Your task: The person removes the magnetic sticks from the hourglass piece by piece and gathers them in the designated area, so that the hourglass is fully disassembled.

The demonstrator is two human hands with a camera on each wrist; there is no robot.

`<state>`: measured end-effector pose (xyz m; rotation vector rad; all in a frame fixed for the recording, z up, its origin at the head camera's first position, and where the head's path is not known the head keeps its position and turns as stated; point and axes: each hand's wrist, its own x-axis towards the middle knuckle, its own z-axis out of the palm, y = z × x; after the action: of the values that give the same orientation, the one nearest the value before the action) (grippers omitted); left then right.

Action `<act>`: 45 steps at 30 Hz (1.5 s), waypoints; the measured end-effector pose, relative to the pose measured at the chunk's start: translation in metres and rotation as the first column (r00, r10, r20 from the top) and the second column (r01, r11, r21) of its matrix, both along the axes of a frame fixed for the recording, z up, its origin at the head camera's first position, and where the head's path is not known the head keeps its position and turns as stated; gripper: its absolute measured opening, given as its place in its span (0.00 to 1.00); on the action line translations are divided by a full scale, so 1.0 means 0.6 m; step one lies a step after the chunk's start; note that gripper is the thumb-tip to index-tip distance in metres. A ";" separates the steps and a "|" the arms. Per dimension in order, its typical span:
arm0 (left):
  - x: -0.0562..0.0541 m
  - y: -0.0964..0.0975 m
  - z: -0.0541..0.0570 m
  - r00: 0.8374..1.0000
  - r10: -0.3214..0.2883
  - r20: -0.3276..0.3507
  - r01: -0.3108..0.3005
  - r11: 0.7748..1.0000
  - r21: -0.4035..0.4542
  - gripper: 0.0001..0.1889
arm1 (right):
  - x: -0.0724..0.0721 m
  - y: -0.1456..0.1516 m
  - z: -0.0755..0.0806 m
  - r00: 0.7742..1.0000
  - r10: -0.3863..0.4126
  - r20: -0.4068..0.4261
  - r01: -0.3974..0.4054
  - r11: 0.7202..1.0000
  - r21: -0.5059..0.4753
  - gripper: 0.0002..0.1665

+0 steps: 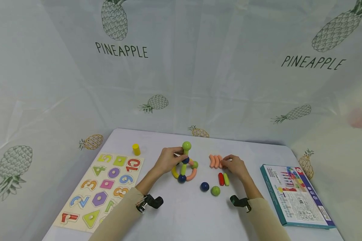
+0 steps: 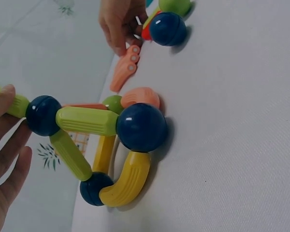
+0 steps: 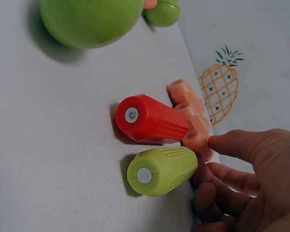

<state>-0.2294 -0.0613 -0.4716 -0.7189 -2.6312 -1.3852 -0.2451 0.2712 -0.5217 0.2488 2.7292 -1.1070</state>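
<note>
Starting at your far left, you've got a cream number board [image 1: 76,226] with chunky cutout shapes, then a smooth yellow cylinder [image 1: 136,149] on the desk [image 1: 184,214]. Your left hand [image 1: 168,160] pinches the upright lime stick [image 1: 186,152] on the ball-and-stick build [image 1: 183,169], all glossy balls and ribbed rods, straight and curved. A loose blue ball [image 1: 204,186] and a green ball [image 1: 215,190] sit nearer you. Key bit: the three curved salmon sticks [image 1: 216,161] lie side by side just left of your right hand [image 1: 235,165], clearly the nearer one, long axes running roughly away from you. Its fingertips touch the rightmost; can't tell if they're gripping. Closer in: a red stick [image 1: 221,179] and a short green stick [image 1: 226,179], plasticky, grey-disc ends. Far right, a flat printed box [image 1: 298,195].
</note>
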 end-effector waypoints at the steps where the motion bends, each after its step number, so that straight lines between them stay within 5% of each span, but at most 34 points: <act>1: -0.001 -0.001 0.000 1.000 -0.002 0.002 0.002 1.000 0.002 0.15 | 0.000 0.000 0.000 1.000 0.002 0.001 -0.002 1.000 0.000 0.27; 9: -0.010 -0.004 -0.001 1.000 -0.003 0.003 0.003 1.000 0.004 0.15 | -0.001 -0.009 0.010 1.000 -0.008 -0.012 0.008 1.000 0.006 0.27; 16: -0.015 -0.007 0.002 1.000 -0.004 0.007 0.004 1.000 0.000 0.15 | 0.002 -0.053 0.055 0.980 0.004 -0.198 -0.018 0.997 -0.071 0.23; 22: -0.014 -0.008 0.001 1.000 -0.006 0.005 0.006 1.000 0.000 0.14 | 0.014 -0.123 0.109 0.930 0.130 -0.343 -0.206 0.959 -0.195 0.22; 28: -0.020 -0.009 0.000 0.997 -0.025 -0.074 0.025 1.000 -0.006 0.13 | 0.025 -0.182 0.143 0.854 0.287 -0.435 -0.393 0.902 -0.178 0.27; 33: -0.022 -0.007 0.002 0.994 -0.022 -0.103 0.020 1.000 -0.021 0.13 | 0.025 -0.209 0.150 0.813 0.333 -0.479 -0.451 0.879 -0.155 0.25; 45: -0.011 -0.004 0.003 0.998 0.003 -0.056 -0.004 1.000 -0.016 0.13 | 0.033 -0.218 0.148 0.817 0.313 -0.484 -0.427 0.893 -0.143 0.23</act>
<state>-0.2363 -0.0639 -0.4696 -0.7430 -2.6024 -1.3245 -0.2253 0.1402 -0.4331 -0.6395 2.7769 -1.5073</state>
